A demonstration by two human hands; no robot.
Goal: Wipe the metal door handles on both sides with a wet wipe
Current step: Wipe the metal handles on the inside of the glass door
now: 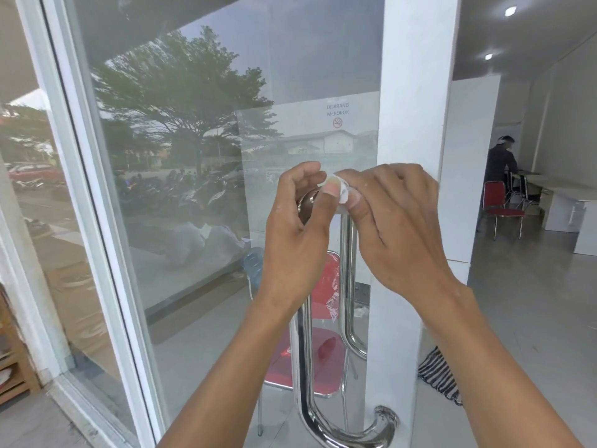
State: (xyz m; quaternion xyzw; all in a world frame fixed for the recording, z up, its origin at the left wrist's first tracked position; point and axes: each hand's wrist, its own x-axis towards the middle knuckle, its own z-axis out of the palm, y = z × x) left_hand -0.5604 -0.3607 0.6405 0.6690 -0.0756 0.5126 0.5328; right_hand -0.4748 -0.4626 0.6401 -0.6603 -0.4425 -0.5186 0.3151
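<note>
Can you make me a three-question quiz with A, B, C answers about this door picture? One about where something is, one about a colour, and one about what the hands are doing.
1. Where is the no-smoking sign?
A. On the glass above the hands
B. On the floor
C. On the chair

2. What colour is the folding chair seen through the glass?
A. Blue
B. Red
C. Green

3. What are the left hand and right hand doing?
A. Hanging open
B. Pushing the glass
C. Pinching a small white wipe between them

Answers:
1 A, the sign sits on the pane just over the hands.
2 B, its seat and back look red.
3 C, both thumbs and fingers pinch the wipe by the top of the metal door handle.
</note>
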